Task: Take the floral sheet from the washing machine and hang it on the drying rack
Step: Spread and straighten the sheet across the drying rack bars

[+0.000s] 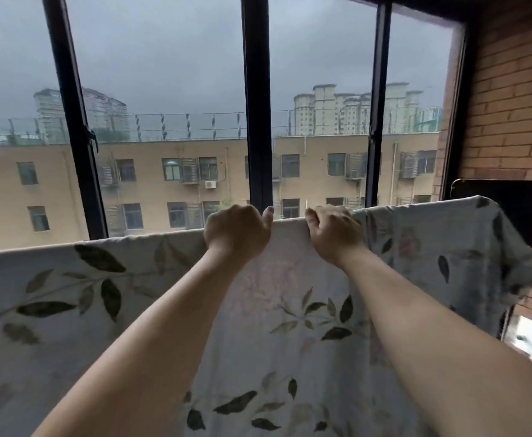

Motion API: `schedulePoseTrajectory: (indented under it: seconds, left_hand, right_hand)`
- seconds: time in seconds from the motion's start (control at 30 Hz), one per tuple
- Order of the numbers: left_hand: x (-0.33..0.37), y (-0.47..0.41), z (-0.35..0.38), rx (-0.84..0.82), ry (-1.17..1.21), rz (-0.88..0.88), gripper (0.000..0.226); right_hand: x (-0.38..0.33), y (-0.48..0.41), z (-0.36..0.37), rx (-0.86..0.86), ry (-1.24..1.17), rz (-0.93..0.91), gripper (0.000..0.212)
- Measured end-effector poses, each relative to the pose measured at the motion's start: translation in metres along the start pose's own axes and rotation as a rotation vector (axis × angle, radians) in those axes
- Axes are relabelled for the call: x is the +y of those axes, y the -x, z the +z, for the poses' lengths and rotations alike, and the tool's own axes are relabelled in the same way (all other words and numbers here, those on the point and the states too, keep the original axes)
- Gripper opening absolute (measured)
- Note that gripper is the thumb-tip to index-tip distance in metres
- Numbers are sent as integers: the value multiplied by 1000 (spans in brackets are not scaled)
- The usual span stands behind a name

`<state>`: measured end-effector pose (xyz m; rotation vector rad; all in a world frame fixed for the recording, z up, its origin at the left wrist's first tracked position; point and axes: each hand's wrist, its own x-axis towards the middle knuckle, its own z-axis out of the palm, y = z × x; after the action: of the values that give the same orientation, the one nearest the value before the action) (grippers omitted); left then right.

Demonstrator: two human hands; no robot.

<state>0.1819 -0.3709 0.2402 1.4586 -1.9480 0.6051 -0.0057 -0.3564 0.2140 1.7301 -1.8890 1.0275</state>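
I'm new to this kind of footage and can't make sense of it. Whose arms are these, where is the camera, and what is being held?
There is no machine here. A person wears one wide-angle camera on the head, so you look along their own bare arms. The left hand and the right hand both grip the top edge of a pale fabric sheet printed with dark green leaves. The sheet is draped over what seems to be a straight rail, which is hidden under the cloth. Behind it stands a black-framed window with a beige building outside, and there is a red-brick wall at the right.
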Motion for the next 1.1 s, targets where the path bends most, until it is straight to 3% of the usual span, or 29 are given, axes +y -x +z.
schedulePoseTrajectory:
  seconds: [0.13, 0.3, 0.43, 0.5, 0.57, 0.73, 0.97, 1.1]
  left_hand:
    - [-17, 0, 1, -4, -99, -33, 74]
    - [-15, -6, 2, -88, -157, -198, 75]
    - [78, -28, 14, -9, 14, -114, 53]
    - [130, -34, 29, 7, 132, -72, 52]
    - [167, -36, 44, 9, 43, -66, 59]
    - [172, -36, 63, 116, -154, -80, 64]
    - [207, -52, 64, 36, -177, -263, 53]
    - [304, -76, 78, -32, 17, -75, 37]
  right_hand:
    - [39, -14, 2, -17, 21, -13, 56]
    - [72, -30, -1, -69, 1, 8, 59]
    - [74, -38, 1, -121, -73, -64, 58]
    - [84, -39, -1, -111, -117, -139, 58]
    - [117, -43, -3, -52, -143, -168, 54]
    - [220, -61, -9, -21, -78, -76, 56]
    - [286, -87, -21, -35, 52, -34, 61]
    - [276, -89, -15, 18, -124, -143, 47]
